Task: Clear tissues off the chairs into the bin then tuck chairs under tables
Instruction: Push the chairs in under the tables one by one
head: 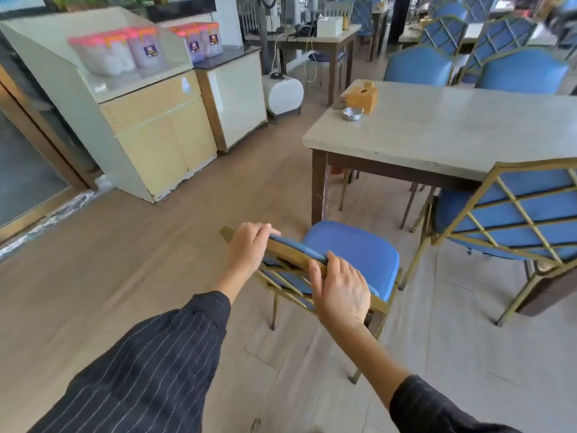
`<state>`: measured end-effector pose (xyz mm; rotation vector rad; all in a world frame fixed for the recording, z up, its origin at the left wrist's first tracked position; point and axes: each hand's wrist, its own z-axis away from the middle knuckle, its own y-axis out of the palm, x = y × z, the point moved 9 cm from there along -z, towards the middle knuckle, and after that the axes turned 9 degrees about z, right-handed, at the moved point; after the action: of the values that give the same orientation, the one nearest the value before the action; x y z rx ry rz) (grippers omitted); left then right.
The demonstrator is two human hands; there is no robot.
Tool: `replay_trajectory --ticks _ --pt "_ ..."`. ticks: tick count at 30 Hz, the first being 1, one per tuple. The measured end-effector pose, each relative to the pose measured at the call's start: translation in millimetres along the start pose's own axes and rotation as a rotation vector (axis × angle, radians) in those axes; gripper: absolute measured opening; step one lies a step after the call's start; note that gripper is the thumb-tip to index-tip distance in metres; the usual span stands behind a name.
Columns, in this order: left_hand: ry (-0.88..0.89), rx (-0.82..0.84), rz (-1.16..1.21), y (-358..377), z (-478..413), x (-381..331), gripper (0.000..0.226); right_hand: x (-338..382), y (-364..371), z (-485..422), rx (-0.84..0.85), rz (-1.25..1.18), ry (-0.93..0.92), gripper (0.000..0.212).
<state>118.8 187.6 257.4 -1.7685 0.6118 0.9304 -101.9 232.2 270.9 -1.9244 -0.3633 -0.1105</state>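
The left hand (249,250) hides part of the top rail and its fingertips curl out of sight, while the right hand (342,290) clasps that rail too, the blue chair (352,253) seat at their one o'clock, short of the table (452,132).

Both arms reached forward, forearms bare, dark pinstriped sleeves pushed back to elbows. Left hand (249,245) farther out, palm down, fingers curled over chair back's top rail (292,251), thumb side toward body. Right hand (342,290) nearer, back of hand up, fingers wrapped over same rail, wrist slightly bent.
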Motion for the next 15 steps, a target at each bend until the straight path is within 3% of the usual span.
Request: replay_trajectory --ticks 2,5,15 --pt "0.085 -0.018 -0.022 0 1 -5 0.046 -3 -3 -2 -0.021 -0.020 0.076 0.039" --pt "0.223 0.009 -0.049 -3 -7 -10 0.046 -11 -5 -10 -0.025 -0.029 0.264 0.039" --pt "0.505 0.032 -0.100 -3 -24 -24 0.051 -18 -9 -18 -0.367 0.041 0.285 0.040"
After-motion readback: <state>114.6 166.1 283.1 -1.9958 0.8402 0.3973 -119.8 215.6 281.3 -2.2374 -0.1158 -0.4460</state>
